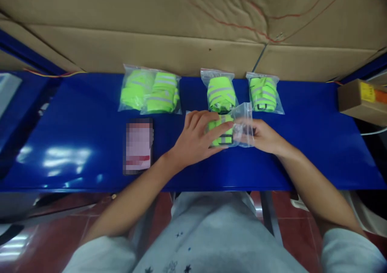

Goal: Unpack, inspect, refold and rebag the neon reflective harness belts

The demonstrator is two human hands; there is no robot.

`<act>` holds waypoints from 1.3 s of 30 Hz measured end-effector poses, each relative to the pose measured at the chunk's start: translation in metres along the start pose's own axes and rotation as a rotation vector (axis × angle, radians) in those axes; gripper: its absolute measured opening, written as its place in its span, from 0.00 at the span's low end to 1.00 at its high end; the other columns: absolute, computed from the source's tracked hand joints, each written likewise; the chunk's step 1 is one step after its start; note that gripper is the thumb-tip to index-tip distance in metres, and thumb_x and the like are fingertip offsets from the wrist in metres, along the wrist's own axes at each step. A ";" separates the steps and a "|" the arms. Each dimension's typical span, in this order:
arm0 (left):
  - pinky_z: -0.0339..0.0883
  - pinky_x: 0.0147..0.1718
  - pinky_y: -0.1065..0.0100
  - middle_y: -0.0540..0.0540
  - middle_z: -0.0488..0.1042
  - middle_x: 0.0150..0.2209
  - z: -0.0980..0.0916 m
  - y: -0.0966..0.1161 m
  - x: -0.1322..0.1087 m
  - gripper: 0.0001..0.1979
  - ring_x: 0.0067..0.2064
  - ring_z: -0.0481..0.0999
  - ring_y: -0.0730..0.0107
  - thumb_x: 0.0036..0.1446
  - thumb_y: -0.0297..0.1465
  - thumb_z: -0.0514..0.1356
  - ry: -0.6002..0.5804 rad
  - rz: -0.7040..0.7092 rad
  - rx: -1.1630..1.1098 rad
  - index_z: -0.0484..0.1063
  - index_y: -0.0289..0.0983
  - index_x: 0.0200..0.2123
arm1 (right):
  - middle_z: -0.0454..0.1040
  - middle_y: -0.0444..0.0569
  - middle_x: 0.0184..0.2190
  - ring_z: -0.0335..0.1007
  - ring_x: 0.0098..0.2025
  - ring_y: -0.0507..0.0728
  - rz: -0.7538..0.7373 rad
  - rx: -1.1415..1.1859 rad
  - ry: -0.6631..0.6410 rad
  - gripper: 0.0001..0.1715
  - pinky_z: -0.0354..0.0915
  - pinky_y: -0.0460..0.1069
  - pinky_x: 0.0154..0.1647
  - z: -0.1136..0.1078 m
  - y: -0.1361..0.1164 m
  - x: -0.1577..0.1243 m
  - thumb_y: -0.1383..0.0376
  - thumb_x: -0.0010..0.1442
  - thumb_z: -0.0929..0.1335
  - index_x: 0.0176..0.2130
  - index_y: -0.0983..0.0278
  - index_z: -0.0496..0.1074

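Note:
Between my hands, at the middle of the blue table, is a clear zip bag (244,118) with a folded neon yellow reflective strap (225,120) inside; a black buckle shows on it. My left hand (199,134) lies over the bag's left part with its fingers spread, pressing the strap. At the bag's other end, my right hand (264,136) grips the plastic near its opening; its fingertips are partly blurred and behind the film. Just beyond stand another bagged neon bundle (222,91) and, to its right, one more bagged bundle (263,94).
Two more bagged neon bundles (163,89) lie at the back left. A phone (138,146) with a blurred screen rests on the blue table (90,124) to the left. Cardboard (136,49) walls the back edge, and a small carton (363,102) sits far right.

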State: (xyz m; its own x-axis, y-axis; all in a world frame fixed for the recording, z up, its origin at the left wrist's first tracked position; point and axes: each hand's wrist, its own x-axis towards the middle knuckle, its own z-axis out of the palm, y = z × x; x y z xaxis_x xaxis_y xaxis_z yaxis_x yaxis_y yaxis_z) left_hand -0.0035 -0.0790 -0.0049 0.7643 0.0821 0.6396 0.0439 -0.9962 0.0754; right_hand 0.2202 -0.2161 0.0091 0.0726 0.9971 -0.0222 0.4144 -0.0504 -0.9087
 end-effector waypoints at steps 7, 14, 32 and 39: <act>0.62 0.58 0.51 0.38 0.70 0.56 0.005 0.009 -0.001 0.29 0.59 0.68 0.51 0.66 0.45 0.64 -0.031 0.030 0.004 0.66 0.44 0.66 | 0.80 0.44 0.37 0.78 0.41 0.53 -0.011 0.124 -0.122 0.28 0.72 0.48 0.46 0.011 -0.017 0.000 0.48 0.56 0.77 0.43 0.69 0.80; 0.57 0.62 0.50 0.38 0.65 0.65 0.001 0.015 0.004 0.34 0.64 0.67 0.49 0.65 0.48 0.63 -0.218 -0.013 0.109 0.60 0.49 0.71 | 0.82 0.52 0.37 0.78 0.40 0.58 0.187 0.152 -0.020 0.25 0.75 0.54 0.46 0.001 0.001 -0.004 0.48 0.51 0.80 0.40 0.64 0.83; 0.59 0.56 0.53 0.35 0.66 0.65 -0.006 0.006 0.007 0.39 0.60 0.71 0.50 0.68 0.39 0.61 -0.377 -0.037 0.117 0.48 0.47 0.76 | 0.83 0.50 0.50 0.77 0.56 0.70 0.317 0.189 0.055 0.38 0.69 0.59 0.61 0.011 -0.004 0.003 0.52 0.43 0.84 0.52 0.60 0.81; 0.63 0.58 0.55 0.38 0.66 0.68 -0.020 0.000 0.010 0.42 0.65 0.68 0.53 0.66 0.46 0.63 -0.336 -0.172 -0.044 0.49 0.43 0.75 | 0.84 0.54 0.44 0.79 0.44 0.62 0.372 0.262 0.075 0.31 0.73 0.53 0.50 -0.017 -0.014 -0.008 0.50 0.44 0.83 0.45 0.63 0.84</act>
State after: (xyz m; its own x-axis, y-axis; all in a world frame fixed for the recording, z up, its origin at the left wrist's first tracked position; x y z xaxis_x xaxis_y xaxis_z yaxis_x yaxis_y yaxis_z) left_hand -0.0086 -0.0777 0.0172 0.9167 0.2267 0.3289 0.1681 -0.9658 0.1972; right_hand 0.2292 -0.2242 0.0291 0.2420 0.9068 -0.3451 0.1052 -0.3781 -0.9198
